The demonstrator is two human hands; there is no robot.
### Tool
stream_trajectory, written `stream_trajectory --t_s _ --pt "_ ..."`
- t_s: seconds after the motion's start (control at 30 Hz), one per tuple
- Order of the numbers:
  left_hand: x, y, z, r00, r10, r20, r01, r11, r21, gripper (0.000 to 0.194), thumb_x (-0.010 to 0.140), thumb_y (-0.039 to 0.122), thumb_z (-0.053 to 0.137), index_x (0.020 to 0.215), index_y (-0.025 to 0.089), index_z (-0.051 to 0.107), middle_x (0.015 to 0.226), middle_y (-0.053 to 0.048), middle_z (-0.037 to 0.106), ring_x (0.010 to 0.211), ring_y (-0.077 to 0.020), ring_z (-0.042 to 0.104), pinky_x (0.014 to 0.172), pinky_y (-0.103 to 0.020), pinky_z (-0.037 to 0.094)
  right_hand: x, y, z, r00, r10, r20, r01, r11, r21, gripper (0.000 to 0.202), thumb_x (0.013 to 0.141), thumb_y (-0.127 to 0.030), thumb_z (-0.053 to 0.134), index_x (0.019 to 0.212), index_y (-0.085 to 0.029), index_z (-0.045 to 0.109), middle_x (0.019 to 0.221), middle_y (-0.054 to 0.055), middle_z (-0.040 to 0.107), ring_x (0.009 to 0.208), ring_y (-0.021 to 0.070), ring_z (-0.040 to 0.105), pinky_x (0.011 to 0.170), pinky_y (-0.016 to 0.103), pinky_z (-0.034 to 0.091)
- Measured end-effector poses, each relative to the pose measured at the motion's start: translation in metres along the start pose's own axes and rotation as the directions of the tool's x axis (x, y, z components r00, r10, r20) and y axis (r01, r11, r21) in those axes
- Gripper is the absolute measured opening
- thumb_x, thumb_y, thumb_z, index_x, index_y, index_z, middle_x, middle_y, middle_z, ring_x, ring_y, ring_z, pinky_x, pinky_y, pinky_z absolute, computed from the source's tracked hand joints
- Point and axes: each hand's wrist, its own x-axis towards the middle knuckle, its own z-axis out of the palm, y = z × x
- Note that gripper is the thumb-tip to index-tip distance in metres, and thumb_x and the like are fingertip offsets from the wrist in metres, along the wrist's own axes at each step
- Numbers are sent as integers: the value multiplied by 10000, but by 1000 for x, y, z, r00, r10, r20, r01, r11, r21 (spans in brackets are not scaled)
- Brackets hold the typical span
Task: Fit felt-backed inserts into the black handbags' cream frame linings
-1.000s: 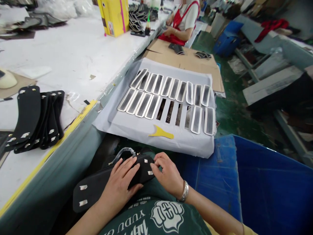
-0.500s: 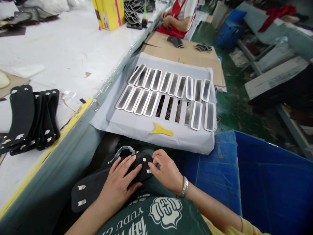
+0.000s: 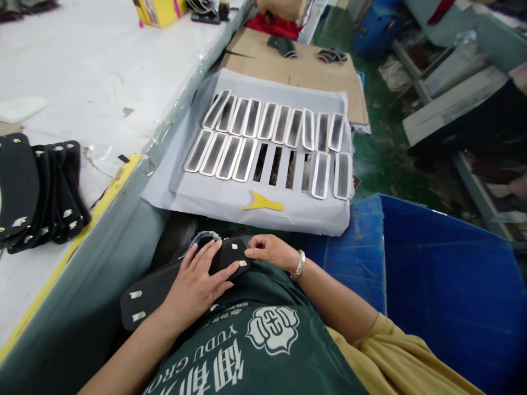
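Observation:
A long black panel (image 3: pixel 154 285) with rounded ends and small white tabs lies across my lap. My left hand (image 3: pixel 200 277) rests flat on its top with the fingers spread. At the panel's far right end, my right hand (image 3: pixel 267 252) is closed in a pinch at the rounded edge, thumb and forefinger together; the underside there is hidden. Just beyond my left fingertips, a curved handle (image 3: pixel 201 236) in clear plastic wrap shows. A bag-like black body under the panel is mostly hidden.
Ahead, a white-covered board (image 3: pixel 206 200) carries rows of white-edged dark strips (image 3: pixel 242 159) and a yellow forked piece (image 3: pixel 263 203). Stacked black panels (image 3: pixel 53 192) lie on the left table (image 3: pixel 94 82). A blue bin (image 3: pixel 444 285) stands at right. Another person's red clothing (image 3: pixel 272 26) shows behind.
The view has tipped down a little, so the scene sits higher. My left hand stays on the panel. My right hand's thumb has drawn nearer its forefinger at the panel's end.

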Motion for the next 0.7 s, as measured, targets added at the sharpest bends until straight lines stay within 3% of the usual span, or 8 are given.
stream_trajectory --t_s 0.1,0.2,0.27,0.33,0.4,0.47,0.6,0.7 --pt "-1 -1 1 1000 4 -9 -4 1000 11 351 839 363 560 1190 363 565 1412 -129 365 1282 -314 378 1027 -544 300 -4 -4 4 990 -82 -111 61 982 -177 280 741 -392 642 651 -174 490 613 -55 473 555 90 412 528 215 351" --pt "0 1 1 1000 -12 -26 12 1000 0 339 838 343 564 1176 363 577 1419 -105 372 1277 -306 386 1032 -536 303 -12 -13 9 934 -270 -234 154 894 -421 208 747 -302 651 884 -175 558 833 13 588 726 138 539 648 260 454" --pt "1 4 0 999 -23 -38 23 1000 -2 343 837 329 568 1178 372 574 1414 -96 383 1276 -300 389 1030 -539 308 -18 -19 12 873 -450 -186 262 756 -599 329 791 -248 610 1104 -177 539 1114 91 581 998 188 541 850 333 455" --pt "2 6 -1 998 -31 -52 31 1000 3 347 838 319 569 1180 375 571 1403 -97 399 1270 -296 397 1025 -541 316 -22 -22 14 819 -572 -50 357 576 -736 343 855 -223 538 1198 -206 529 1258 92 536 1175 205 452 987 382 376" --pt "3 7 -3 997 -37 -62 38 999 4 332 840 322 567 1168 369 581 1390 -104 417 1263 -297 407 1021 -542 323 -24 -21 14 793 -607 47 385 441 -811 315 898 -222 483 1205 -234 552 1263 59 557 1216 212 420 1025 406 336" --pt "4 7 -4 997 -39 -67 39 999 1 310 844 332 561 1151 361 594 1377 -115 434 1261 -301 412 1015 -544 333 -25 -20 13 793 -603 86 374 370 -851 320 914 -230 461 1221 -238 552 1266 44 565 1226 225 411 1034 426 318" --pt "-5 12 -5 988 -19 -154 24 999 35 303 839 332 573 1130 261 619 1327 -139 494 1261 -312 412 1024 -535 345 -26 -20 14 800 -588 121 362 311 -879 354 923 -224 441 1269 -225 518 1309 48 533 1235 236 408 1046 455 299" --pt "-18 18 -1 973 23 -228 -3 996 87 312 846 242 567 1148 176 605 1206 -113 600 1172 -269 505 1042 -470 365 -26 -22 14 804 -579 135 364 300 -882 367 916 -204 444 1277 -218 512 1308 58 533 1230 241 417 1040 465 316"
